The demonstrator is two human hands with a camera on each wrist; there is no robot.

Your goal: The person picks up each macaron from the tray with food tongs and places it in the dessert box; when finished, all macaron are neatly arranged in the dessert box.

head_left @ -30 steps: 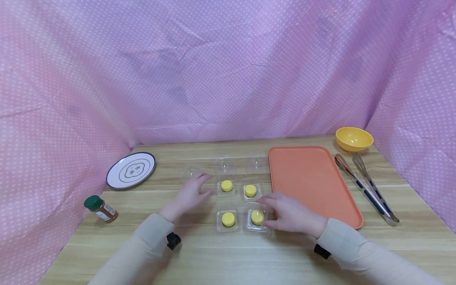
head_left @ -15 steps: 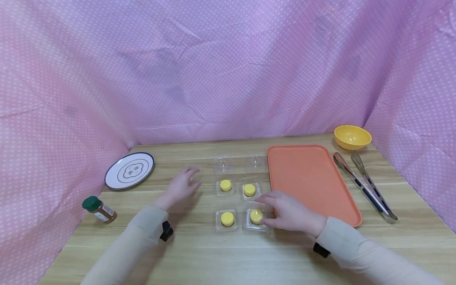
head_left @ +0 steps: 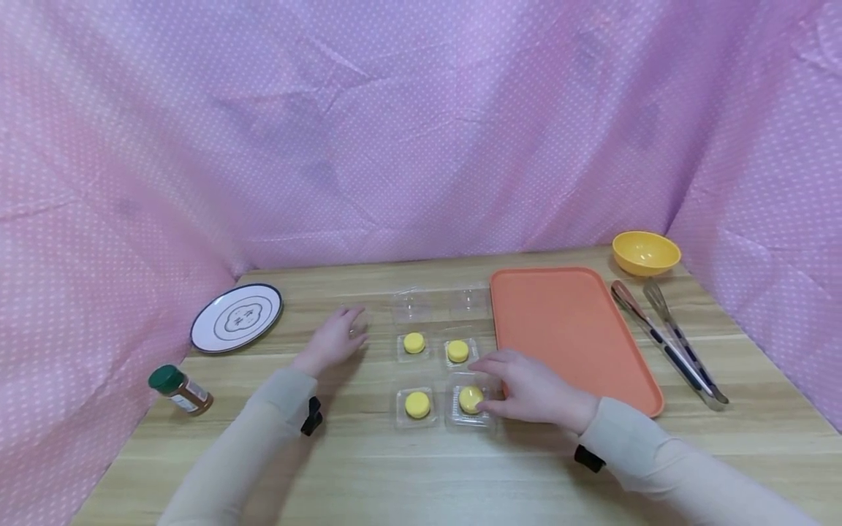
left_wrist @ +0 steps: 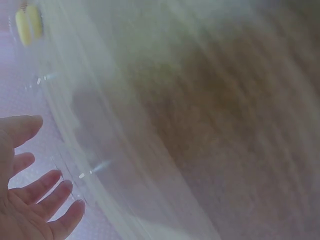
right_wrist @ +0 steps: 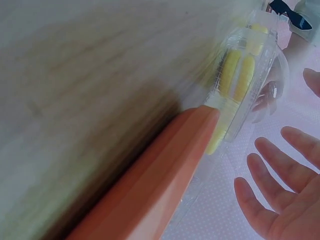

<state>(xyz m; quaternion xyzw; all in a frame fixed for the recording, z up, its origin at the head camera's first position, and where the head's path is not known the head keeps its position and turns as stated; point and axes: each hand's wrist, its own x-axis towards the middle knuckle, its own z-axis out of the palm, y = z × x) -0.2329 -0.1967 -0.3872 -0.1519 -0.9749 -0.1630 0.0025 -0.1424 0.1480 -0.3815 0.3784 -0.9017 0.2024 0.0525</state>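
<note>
Four small clear plastic boxes stand mid-table in the head view, each with a yellow macaron. My right hand [head_left: 529,387] hovers with loosely bent fingers beside the near right macaron [head_left: 470,399], whose box [head_left: 457,421] appears lidded. Its fingers [right_wrist: 262,202] are spread and hold nothing in the right wrist view. Further back and left, my left hand [head_left: 332,340] is over a clear lid [left_wrist: 82,176], covering much of it in the head view. Fingers [left_wrist: 52,202] relaxed and apart, it grips nothing. Other macarons [head_left: 417,405] sit uncovered in their boxes.
Two more clear lids [head_left: 411,305] lie behind the boxes. An orange tray [head_left: 559,314] is at their right, then tongs [head_left: 658,332], a slotted metal utensil [head_left: 680,332] and a yellow bowl [head_left: 646,253]. A plate [head_left: 217,318] and a green-capped jar [head_left: 180,389] stand left.
My left hand has moved left, away from the back left macaron box, and now stays over the left clear lid. The right hand has barely moved.
</note>
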